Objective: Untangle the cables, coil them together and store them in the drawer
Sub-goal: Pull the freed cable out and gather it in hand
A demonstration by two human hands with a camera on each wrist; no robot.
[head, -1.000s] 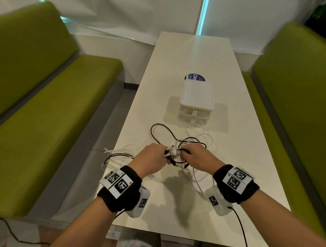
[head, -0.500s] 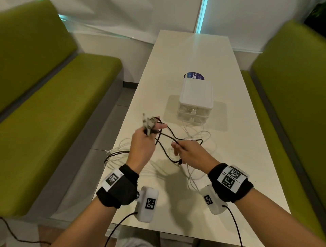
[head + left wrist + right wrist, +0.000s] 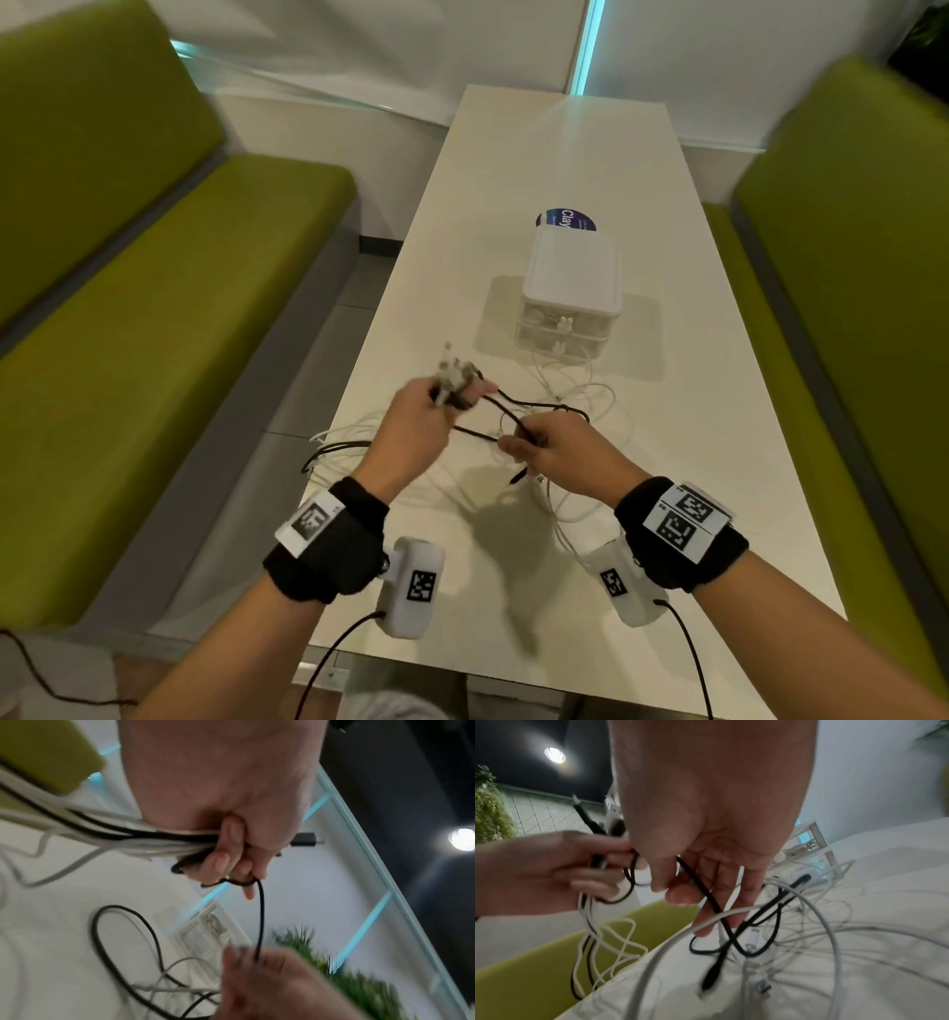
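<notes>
Black and white cables lie tangled on the white table (image 3: 693,514) in front of a small white drawer unit (image 3: 570,298). My left hand (image 3: 436,406) is raised over the table's left edge and grips a bundle of cable ends (image 3: 164,839), plugs sticking up past the fingers. A black cable (image 3: 493,406) runs from it to my right hand (image 3: 529,442), which pinches that black cable (image 3: 700,888) between thumb and fingers. Loose white cable loops (image 3: 795,933) lie under the right hand. Both drawers look shut.
Green benches (image 3: 154,334) flank the table on both sides (image 3: 847,257). A round blue sticker (image 3: 565,221) lies behind the drawer unit. Cable loops hang over the table's left edge (image 3: 334,452). A wall stands beyond the far end.
My left hand lifted the bundle of cable ends up and to the left, away from the right hand. The black cable now stretches between the two hands.
</notes>
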